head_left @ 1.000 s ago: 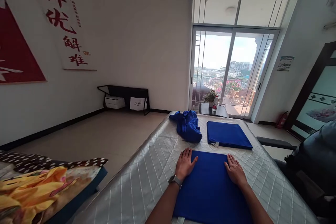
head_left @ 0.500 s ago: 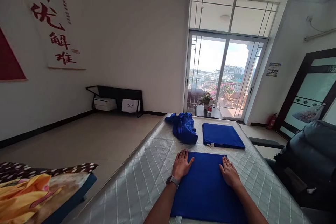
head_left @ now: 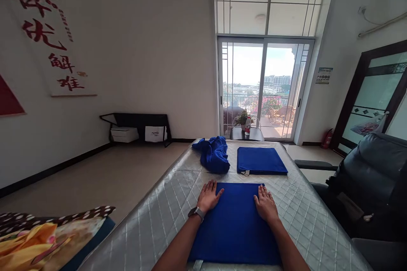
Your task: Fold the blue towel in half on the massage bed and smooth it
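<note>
The folded blue cloth (head_left: 235,220) is pressed flat on the quilted mattress (head_left: 152,220) by the left hand (head_left: 208,195) and right hand (head_left: 265,204), fingers spread, apparently to smooth it.

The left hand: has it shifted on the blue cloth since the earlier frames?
No. The left hand lies flat at the same far-left corner of the blue cloth; only the camera turned.

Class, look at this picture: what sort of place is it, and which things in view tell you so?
Probably a room in a home or flat: a quilted mattress, a glass balcony door and wall calligraphy.
</note>
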Tool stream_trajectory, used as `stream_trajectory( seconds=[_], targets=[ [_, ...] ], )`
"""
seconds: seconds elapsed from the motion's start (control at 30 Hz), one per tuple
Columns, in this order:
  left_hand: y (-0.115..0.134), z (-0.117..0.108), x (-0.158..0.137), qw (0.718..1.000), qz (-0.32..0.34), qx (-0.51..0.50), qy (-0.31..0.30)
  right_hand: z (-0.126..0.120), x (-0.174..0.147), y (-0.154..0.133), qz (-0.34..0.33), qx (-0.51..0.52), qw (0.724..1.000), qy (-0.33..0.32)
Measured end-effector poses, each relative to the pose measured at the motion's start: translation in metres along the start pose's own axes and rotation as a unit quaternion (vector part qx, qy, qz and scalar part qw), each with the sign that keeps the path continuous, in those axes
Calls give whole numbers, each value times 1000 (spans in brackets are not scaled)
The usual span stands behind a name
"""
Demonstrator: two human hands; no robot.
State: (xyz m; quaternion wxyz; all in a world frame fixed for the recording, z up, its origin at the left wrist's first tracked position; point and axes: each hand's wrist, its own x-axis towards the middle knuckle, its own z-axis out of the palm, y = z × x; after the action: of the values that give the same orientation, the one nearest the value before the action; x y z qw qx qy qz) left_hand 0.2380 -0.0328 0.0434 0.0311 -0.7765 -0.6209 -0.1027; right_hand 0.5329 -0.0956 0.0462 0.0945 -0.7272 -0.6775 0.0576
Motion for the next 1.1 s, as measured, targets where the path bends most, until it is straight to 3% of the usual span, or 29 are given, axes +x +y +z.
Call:
stream_trajectory(
  seconds=[0.1, 0.3, 0.4, 0.47, 0.57, 0.8, 0.9, 0.97, 1.1],
  targets=[
    [42, -5, 1, 1000, 12, -8, 25, 0, 0, 0, 1, 6, 1000, 4],
    [171, 5, 1, 977, 194, -92, -4, 3, -3, 4, -20, -12, 1000, 2],
    [195, 11, -1, 975, 193, -111, -13, 4, -3, 6, -37, -20, 999, 4],
    [189, 13, -3, 979, 171, -110, -16, 4, -3, 6, -32, -12, 999, 6],
    [158, 12, -8, 986, 137, -95, -16, 2, -1, 3, -13, 6, 1000, 7],
    [36, 9, -24, 999, 42, -22, -12, 2, 0, 2, -2, 15, 1000, 5],
    [-2, 10, -32, 1000, 20, -7, 13, 3, 1, 3, 4, 8, 1000, -1],
    [-11, 9, -36, 1000, 9, -11, 25, 3, 0, 2, 7, 3, 1000, -1],
    [-6, 1, -40, 999, -22, -28, 16, -2, -3, -1, 5, -21, 1000, 5]
  ],
)
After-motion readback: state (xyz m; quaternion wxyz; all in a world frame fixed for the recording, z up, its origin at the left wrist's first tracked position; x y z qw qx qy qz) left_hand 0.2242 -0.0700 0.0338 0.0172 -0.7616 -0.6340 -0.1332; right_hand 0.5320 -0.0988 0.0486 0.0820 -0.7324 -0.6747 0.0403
